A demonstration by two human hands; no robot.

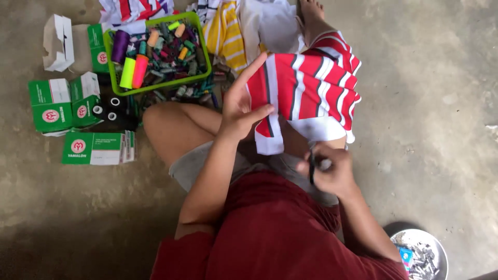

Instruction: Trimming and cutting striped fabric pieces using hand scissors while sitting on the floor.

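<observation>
I sit cross-legged on a concrete floor with a red, white and black striped cloth (311, 91) draped over my right knee. My left hand (241, 106) pinches the cloth's left edge between thumb and fingers, index finger pointing up. My right hand (327, 171) sits just below the cloth near my lap, fingers closed around a small dark tool (312, 167); what kind it is I cannot tell.
A green basket (199, 31) of several coloured thread spools stands at the upper left. Green and white boxes (57, 106) and black spools (114, 106) lie beside it. Yellow striped and white cloth (233, 31) is piled behind. A metal bowl (438, 249) of small bits sits bottom right.
</observation>
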